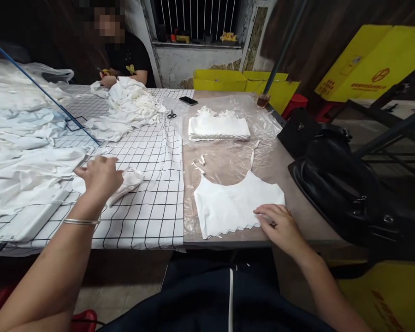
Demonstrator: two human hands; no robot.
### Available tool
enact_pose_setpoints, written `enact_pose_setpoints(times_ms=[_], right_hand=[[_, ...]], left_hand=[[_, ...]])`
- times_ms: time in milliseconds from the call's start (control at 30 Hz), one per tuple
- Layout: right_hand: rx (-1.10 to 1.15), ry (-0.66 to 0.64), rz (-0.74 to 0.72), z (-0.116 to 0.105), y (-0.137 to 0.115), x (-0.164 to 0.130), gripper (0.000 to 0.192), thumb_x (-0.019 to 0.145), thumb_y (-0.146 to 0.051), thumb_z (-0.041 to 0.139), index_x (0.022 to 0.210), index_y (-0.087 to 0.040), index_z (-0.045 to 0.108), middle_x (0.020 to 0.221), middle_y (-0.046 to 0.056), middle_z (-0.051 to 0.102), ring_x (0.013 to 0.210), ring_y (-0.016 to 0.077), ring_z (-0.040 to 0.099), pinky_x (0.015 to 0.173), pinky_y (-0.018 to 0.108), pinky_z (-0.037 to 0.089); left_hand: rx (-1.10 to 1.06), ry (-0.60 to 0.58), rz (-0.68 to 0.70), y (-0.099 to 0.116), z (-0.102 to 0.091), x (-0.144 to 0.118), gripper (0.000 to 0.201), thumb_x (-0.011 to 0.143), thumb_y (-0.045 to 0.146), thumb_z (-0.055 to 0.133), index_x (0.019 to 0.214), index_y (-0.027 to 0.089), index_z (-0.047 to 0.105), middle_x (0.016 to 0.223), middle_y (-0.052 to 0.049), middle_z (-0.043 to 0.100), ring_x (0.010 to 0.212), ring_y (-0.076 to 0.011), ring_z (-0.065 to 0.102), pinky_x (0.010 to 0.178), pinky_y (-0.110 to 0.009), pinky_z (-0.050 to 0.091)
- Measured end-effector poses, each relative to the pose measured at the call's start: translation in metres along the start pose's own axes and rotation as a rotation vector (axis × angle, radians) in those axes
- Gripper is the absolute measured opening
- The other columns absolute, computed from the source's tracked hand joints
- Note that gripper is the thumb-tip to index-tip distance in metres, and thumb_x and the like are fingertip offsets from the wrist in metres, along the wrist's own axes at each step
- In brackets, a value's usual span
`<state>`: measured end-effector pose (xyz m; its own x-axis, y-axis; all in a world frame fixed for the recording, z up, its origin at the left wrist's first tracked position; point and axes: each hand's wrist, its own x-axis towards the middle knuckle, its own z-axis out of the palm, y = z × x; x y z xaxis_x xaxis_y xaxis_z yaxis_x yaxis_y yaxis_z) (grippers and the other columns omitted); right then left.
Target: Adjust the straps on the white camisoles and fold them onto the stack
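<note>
A white strappy top (228, 203) lies flat on clear plastic sheeting near the table's front edge. My right hand (278, 226) rests on its lower right corner, fingers spread and flat. My left hand (100, 177) reaches over the black-and-white checked cloth (152, 184) and touches a crumpled white garment (129, 182), fingers apart; whether it grips the cloth I cannot tell. A metal bangle sits on my left wrist.
A folded stack of white tops (219, 127) lies farther back. Piles of white cloth (20, 152) cover the left side. Scissors (172, 114), a phone (188, 100), a glass (263, 100). Black bags (335, 180) at the right edge. A person (122, 50) works opposite.
</note>
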<state>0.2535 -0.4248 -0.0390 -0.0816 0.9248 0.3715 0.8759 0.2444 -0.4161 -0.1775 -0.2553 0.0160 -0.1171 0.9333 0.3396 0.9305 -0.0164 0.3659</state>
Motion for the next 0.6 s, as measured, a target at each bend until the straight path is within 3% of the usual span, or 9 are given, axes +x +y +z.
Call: enact_pose_setpoints(times_ms=[33,100,167,233,333,433,533,600], right_hand=[[0.012,0.009,-0.011,0.001,-0.003,0.010,0.020,0.088,-0.023,0.049,0.090,-0.025,0.069,0.093,0.005,0.071,0.093,0.0246,0.061,0.084,0.041,0.045],[0.032,-0.017,-0.066,0.004,-0.009,0.029,0.019,0.088,-0.022,0.049,0.090,-0.024,0.068,0.091,0.005,0.070,0.090,0.0238,0.061,0.085,0.040,0.045],[0.041,-0.054,-0.121,0.004,-0.009,0.042,0.017,0.088,-0.023,0.050,0.090,-0.024,0.067,0.090,0.005,0.069,0.089,0.0231,0.060,0.085,0.039,0.044],[0.017,-0.024,-0.098,0.001,0.001,0.043,0.015,0.087,-0.025,0.051,0.090,-0.023,0.066,0.086,0.005,0.068,0.086,0.0228,0.060,0.083,0.038,0.045],[-0.086,0.171,0.084,-0.012,0.031,0.027,0.015,0.086,-0.032,0.053,0.087,-0.023,0.065,0.080,0.006,0.065,0.078,0.0235,0.060,0.077,0.038,0.046],[-0.164,0.269,0.183,-0.022,0.055,0.001,0.019,0.085,-0.038,0.055,0.090,-0.023,0.066,0.085,0.008,0.066,0.080,0.0248,0.060,0.077,0.039,0.047],[-0.184,0.164,0.128,-0.021,0.059,-0.018,0.023,0.086,-0.040,0.056,0.097,-0.025,0.069,0.101,0.009,0.068,0.092,0.0267,0.060,0.082,0.042,0.046],[-0.196,0.073,0.089,-0.014,0.055,-0.023,0.023,0.085,-0.039,0.058,0.101,-0.028,0.071,0.110,0.007,0.067,0.099,0.0279,0.059,0.085,0.044,0.044]], left_hand=[[0.001,0.085,0.016,0.008,-0.002,0.001,0.029,0.081,0.047,0.055,0.081,0.018,0.061,0.094,-0.009,0.063,0.106,-0.0392,0.048,0.088,-0.061,0.025],[-0.147,0.041,0.223,0.039,0.004,-0.014,0.022,0.084,0.040,0.052,0.088,0.019,0.059,0.095,-0.008,0.062,0.098,-0.0320,0.052,0.087,-0.054,0.033],[-0.337,-0.273,0.565,0.080,0.021,-0.046,0.019,0.086,0.034,0.048,0.086,0.019,0.059,0.089,-0.006,0.063,0.087,-0.0231,0.057,0.082,-0.043,0.040],[-0.254,-0.447,0.728,0.116,0.041,-0.083,0.021,0.087,0.035,0.050,0.094,0.020,0.061,0.096,-0.007,0.064,0.091,-0.0244,0.056,0.082,-0.043,0.040],[-0.032,-0.449,0.677,0.142,0.063,-0.119,0.025,0.082,0.038,0.058,0.093,0.016,0.062,0.095,-0.012,0.062,0.089,-0.0291,0.056,0.077,-0.043,0.042],[-0.032,-0.460,0.607,0.134,0.070,-0.120,0.010,0.081,0.021,0.053,0.079,0.017,0.061,0.086,-0.011,0.061,0.081,-0.0251,0.057,0.071,-0.037,0.043],[-0.156,-0.451,0.494,0.114,0.065,-0.107,0.016,0.081,0.014,0.047,0.069,0.018,0.057,0.079,-0.007,0.058,0.072,-0.0197,0.056,0.065,-0.031,0.044],[-0.179,-0.374,0.432,0.104,0.059,-0.105,0.017,0.082,0.016,0.046,0.070,0.018,0.058,0.081,-0.008,0.058,0.073,-0.0202,0.056,0.066,-0.032,0.045]])
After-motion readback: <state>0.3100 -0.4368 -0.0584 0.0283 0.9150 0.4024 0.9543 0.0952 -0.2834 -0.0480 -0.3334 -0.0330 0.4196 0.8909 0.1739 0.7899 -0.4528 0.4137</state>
